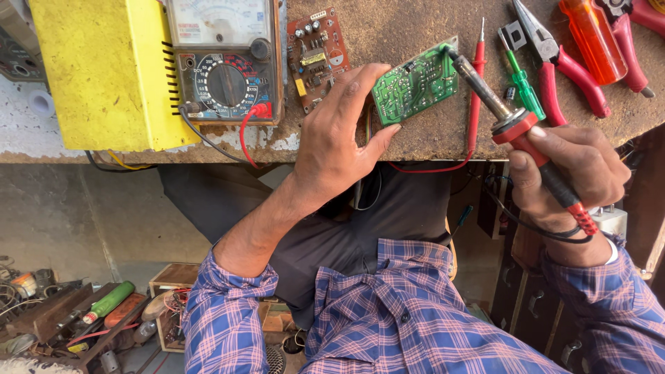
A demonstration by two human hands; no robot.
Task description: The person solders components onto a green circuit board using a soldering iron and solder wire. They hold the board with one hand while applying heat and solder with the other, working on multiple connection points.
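**Spotter:** What have you got at the bench edge?

**Me:** My left hand (343, 135) is pinching the green circuit board (415, 84) by its near-left corner, thumb under one edge, fingers curled over the other. I'd say that grip is there to tilt the solder side up towards me and keep it from sliding on the rough bench (402, 34). The board sits close to the front edge, roughly mid-width, partly overhanging it.

**Spotter:** And the right?

**Me:** My right hand (564, 170) is closed round the red handle of the soldering iron (509, 121), held well back from the metal, like a pen. The tip reaches the board's far-right corner; touching or just above it, I can't tell. The cord loops away under my wrist, off the front edge.

**Spotter:** What's around it?

**Me:** A second, brown circuit board (317, 55) lies flat just left of the green one. Beyond that is the meter (225, 62), leaning on a yellow box (104, 69) at the left end, its dial facing me. A red probe (476, 90) lies just behind the iron's shaft. The green screwdriver (521, 79), red-handled pliers (561, 62) and orange screwdriver (592, 38) fan out towards the right end, handy to the iron hand.
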